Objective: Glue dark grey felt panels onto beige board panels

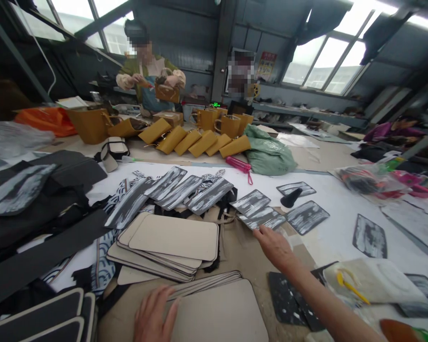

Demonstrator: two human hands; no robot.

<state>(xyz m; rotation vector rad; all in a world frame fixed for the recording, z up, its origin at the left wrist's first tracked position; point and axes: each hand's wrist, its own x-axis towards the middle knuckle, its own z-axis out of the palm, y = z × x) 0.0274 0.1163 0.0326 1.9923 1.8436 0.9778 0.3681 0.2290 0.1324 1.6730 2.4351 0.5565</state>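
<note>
My left hand [155,313] lies with fingers apart on the left edge of a stack of beige rounded-corner panels [221,308]. My right hand [276,247] reaches forward, its fingers closed on the near edge of a black panel smeared with white [262,218]. That panel overlaps another smeared panel [251,202]. Further smeared panels [308,217] lie to its right, with a black cone-shaped object [291,197] on one of them. Behind my left hand sits a second pile of beige panels [174,235]. The grip of my right fingertips is partly hidden.
A whitish container with a yellow-handled tool [353,287] sits by my right forearm. Mustard-coloured bags [199,142], a green cloth bag [271,149] and a pink pouch [238,164] lie farther back. Across the table a person [151,80] handles a bag. Black-faced panels [39,318] fill the lower left.
</note>
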